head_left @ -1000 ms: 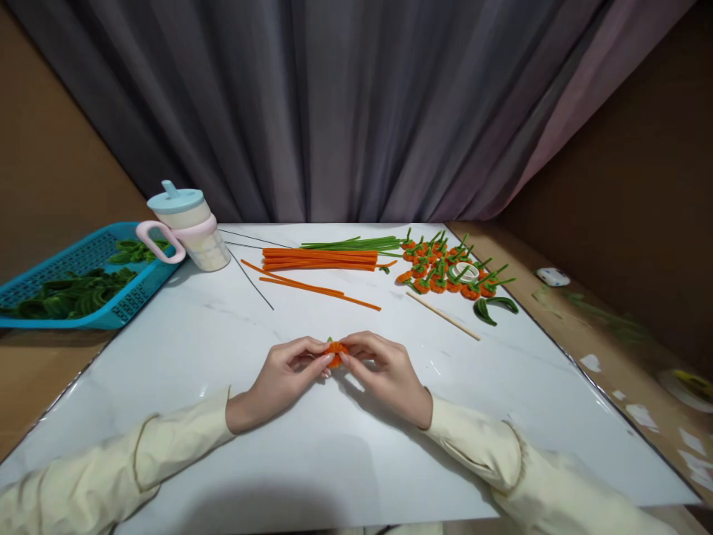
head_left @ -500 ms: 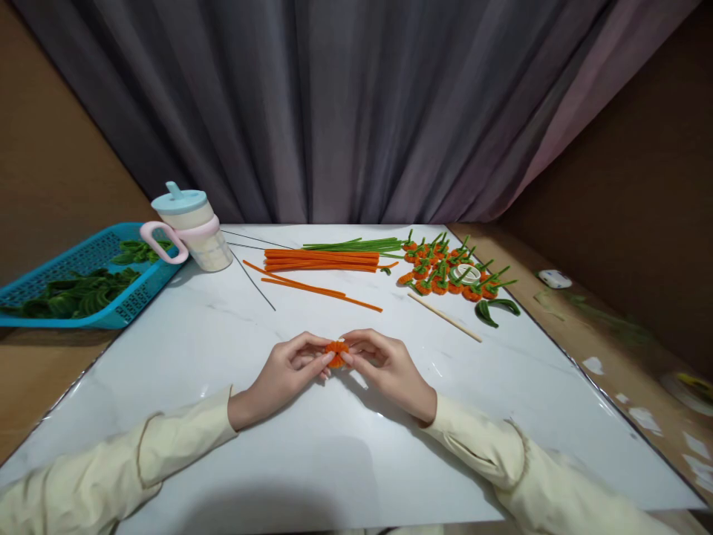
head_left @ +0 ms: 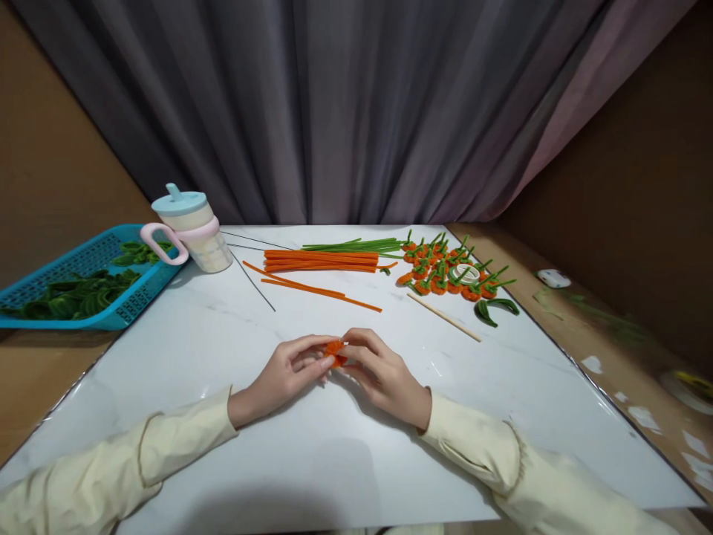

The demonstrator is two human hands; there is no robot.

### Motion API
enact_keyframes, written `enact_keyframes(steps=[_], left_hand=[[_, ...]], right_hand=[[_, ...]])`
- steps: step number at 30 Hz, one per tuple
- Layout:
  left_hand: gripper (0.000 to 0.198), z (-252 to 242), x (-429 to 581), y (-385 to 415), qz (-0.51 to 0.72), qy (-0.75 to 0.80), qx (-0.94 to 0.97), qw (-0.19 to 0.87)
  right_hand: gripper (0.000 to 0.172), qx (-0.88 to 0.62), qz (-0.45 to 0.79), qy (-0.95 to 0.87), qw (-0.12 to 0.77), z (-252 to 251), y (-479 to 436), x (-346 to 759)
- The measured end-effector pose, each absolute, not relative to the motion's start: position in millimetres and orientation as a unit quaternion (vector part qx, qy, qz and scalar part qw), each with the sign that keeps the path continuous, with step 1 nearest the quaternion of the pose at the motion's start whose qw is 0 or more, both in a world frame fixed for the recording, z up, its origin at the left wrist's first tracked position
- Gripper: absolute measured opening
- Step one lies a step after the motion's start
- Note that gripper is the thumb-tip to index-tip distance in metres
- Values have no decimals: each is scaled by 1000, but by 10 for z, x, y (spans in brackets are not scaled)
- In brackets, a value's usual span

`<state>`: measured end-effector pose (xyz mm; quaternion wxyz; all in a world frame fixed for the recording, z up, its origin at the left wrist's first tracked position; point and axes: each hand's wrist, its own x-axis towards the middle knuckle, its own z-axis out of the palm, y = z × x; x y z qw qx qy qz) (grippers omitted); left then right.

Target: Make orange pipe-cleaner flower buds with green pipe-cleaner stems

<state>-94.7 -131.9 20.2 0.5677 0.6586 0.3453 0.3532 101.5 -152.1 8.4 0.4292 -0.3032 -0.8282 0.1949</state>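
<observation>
A small fuzzy orange pipe-cleaner pumpkin (head_left: 333,351) is held just above the white table, between my two hands. My left hand (head_left: 295,369) pinches its left side, thumb in front and fingers behind. From the right, my right hand (head_left: 384,371) closes its fingertips on the same piece and hides part of it. Farther off lie a bundle of orange pipe cleaners (head_left: 320,261), loose orange pipe cleaners (head_left: 312,287) and green pipe cleaners (head_left: 350,245). At the back right sit several orange pumpkins with green stems (head_left: 439,282).
A wooden stick (head_left: 444,317) and curled green leaves (head_left: 486,313) lie at the right, with a white ring (head_left: 466,274) among the pumpkins. A lidded cup (head_left: 207,245) stands back left beside a blue basket (head_left: 119,318) of green pieces. Dark wires (head_left: 253,281) lie near the cup.
My right hand's fingers have shifted over the front of the orange piece, covering more of its right side. My left hand has stayed almost still.
</observation>
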Motion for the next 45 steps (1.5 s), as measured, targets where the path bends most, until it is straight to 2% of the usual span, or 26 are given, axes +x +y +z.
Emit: enact_keyframes(steps=[4,8,16,25,32,36,45], left_hand=[[37,169,-944,-1309,326,348,687,548],[29,155,-938,-1304,322,365,710,509],[20,178,-956,-1336,313,368,697,530],[21,220,-916,-1335,307,372,635,603],[25,184,-944,-1329,296,366,689,551],[33,160,-953,-1319,316,347,675,570],[12,169,-940,-1332,363,321,672,560]], right_hand=[[23,-300,182,-832,429,76,-1516,1010],[22,-294,162,-846,414,81,-1523,1012],[34,-286,106,-874,379,66,-1529,1046],[31,-270,144,-867,393,101,-1533,1049],[28,-259,201,-843,426,135,-1529,1038],[28,-266,208,-835,433,134,-1522,1038],[30,-275,195,-844,418,130,-1551,1048]])
